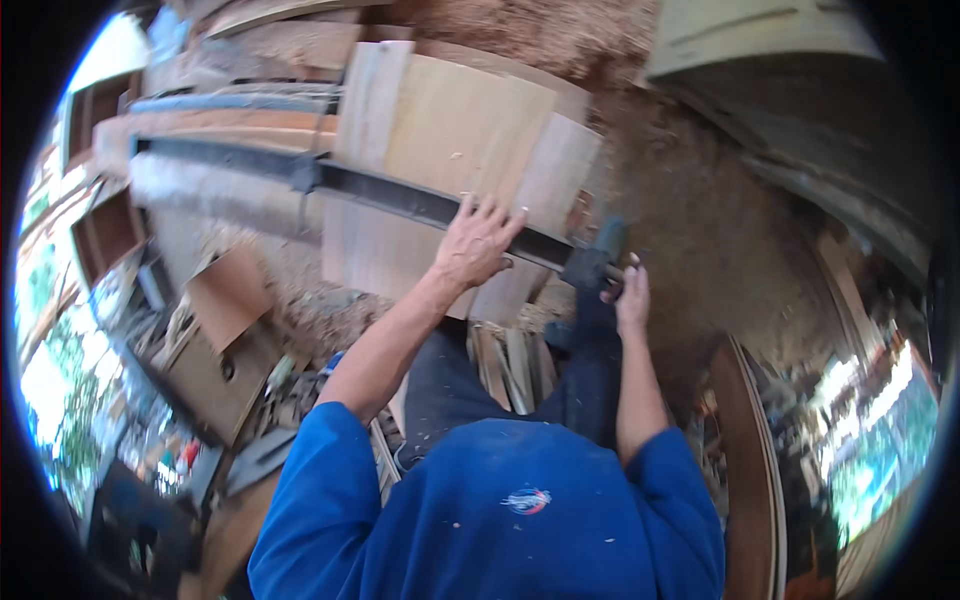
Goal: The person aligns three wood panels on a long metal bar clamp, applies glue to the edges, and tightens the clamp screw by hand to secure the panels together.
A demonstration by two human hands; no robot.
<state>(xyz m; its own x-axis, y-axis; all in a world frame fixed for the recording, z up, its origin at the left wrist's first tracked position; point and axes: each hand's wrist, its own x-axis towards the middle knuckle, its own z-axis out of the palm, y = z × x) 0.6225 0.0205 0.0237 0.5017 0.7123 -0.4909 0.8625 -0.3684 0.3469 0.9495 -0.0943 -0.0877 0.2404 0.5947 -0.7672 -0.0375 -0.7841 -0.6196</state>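
A long dark metal bar clamp (390, 196) lies across several pale wooden boards (472, 112), which sit side by side in front of me. My left hand (480, 238) rests on the bar with its fingers spread, its fingertips over the bar's far edge. At the clamp's right end is a dark metal jaw block (586, 268) with a screw rod coming out of it. My right hand (632, 294) is at that rod, fingers partly extended; its hold on the rod is not clear. A second block (304, 174) sits farther left along the bar.
Curved planks (225, 124) are stacked at the left. Wood shavings (330, 319) litter the ground. A plywood piece (229, 296) leans at the lower left, and thin wood strips (517, 367) lie between my legs. A large wooden piece (772, 82) stands at the upper right.
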